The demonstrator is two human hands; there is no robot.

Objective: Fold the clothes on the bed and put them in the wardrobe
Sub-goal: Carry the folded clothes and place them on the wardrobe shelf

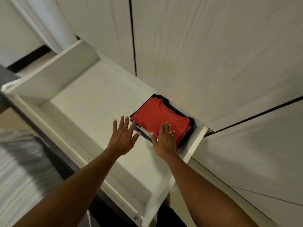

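A folded red shirt (pixel 161 116) lies on top of a small stack with a dark navy garment (pixel 191 124) under it, in the right end of a pulled-out white wardrobe drawer (pixel 91 102). My right hand (pixel 164 140) is flat with straight fingers over the near edge of the red shirt; a gold ring shows on one finger. Spread open, my left hand (pixel 123 136) hovers just left of the stack, its fingertips near the stack's left corner. Neither hand holds anything.
White wardrobe doors (pixel 205 46) rise behind the drawer, with another panel (pixel 254 153) to the right. The drawer's front rail (pixel 78 159) runs diagonally below my arms. A blurred striped fabric (pixel 21 169) fills the lower left.
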